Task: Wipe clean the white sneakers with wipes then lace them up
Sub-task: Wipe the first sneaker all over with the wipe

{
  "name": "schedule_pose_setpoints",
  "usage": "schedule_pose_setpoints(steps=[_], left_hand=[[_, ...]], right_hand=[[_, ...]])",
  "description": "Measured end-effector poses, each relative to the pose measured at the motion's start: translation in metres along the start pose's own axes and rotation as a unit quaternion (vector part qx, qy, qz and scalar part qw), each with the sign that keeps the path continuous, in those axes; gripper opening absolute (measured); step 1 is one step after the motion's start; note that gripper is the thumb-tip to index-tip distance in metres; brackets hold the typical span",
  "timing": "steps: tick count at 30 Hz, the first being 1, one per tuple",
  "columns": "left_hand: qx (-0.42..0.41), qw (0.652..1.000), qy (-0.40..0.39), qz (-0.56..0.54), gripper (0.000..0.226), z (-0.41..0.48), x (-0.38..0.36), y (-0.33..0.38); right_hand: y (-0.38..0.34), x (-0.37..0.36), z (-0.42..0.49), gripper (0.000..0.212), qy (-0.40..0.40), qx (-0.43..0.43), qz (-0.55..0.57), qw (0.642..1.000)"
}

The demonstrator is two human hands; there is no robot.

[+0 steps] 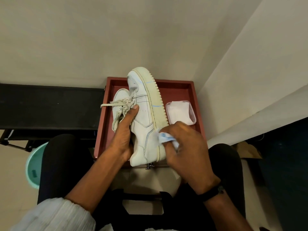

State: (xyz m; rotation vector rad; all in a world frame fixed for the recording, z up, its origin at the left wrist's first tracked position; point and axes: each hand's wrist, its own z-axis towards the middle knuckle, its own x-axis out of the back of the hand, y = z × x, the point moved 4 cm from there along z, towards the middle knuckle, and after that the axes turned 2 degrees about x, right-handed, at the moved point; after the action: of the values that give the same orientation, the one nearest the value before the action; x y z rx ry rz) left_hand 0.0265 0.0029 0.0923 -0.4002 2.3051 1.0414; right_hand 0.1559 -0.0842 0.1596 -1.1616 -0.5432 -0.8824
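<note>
A white sneaker (pixel 143 114) is tilted on its side above a dark red tray (pixel 180 88), its cream sole (pixel 155 104) facing right. My left hand (pixel 124 135) grips it from the left, thumb on the upper near the laces. My right hand (pixel 185 145) pinches a crumpled white wipe (pixel 164 137) with blue smudges against the sole near the heel. Blue marks show on the sole's edge. A second white sneaker (pixel 119 104) lies in the tray behind my left hand, its loose laces (pixel 115 103) spilling over the tray's left edge.
A clear plastic box of folded wipes (pixel 180 111) sits in the tray at right. The tray stands against a beige wall. A dark bench (pixel 50 105) runs to the left, a mint green bin (pixel 34 164) is on the floor at left, and my knees flank the tray.
</note>
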Motion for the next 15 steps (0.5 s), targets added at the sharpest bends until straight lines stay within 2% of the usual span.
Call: schedule_pose_setpoints(steps=[3,7,10,15], left_hand=[[0.005,1.000,-0.008,0.002,0.041,-0.003,-0.002,0.002],[-0.024,0.999,-0.017,0.034,0.040,-0.006,-0.004,0.005],[-0.021,0.999,-0.028,0.031,0.034,-0.008,-0.006,0.005],[-0.014,0.999,-0.026,0.016,0.033,-0.007,-0.005,0.007]], right_hand=[[-0.009,-0.005,-0.003,0.014,-0.048,0.041,-0.034,0.997],[0.013,0.004,0.014,0.012,0.008,-0.025,-0.044,0.999],[0.012,0.007,0.020,0.013,0.034,-0.028,-0.059,0.997],[-0.011,-0.006,0.005,0.015,-0.085,0.051,-0.052,0.994]])
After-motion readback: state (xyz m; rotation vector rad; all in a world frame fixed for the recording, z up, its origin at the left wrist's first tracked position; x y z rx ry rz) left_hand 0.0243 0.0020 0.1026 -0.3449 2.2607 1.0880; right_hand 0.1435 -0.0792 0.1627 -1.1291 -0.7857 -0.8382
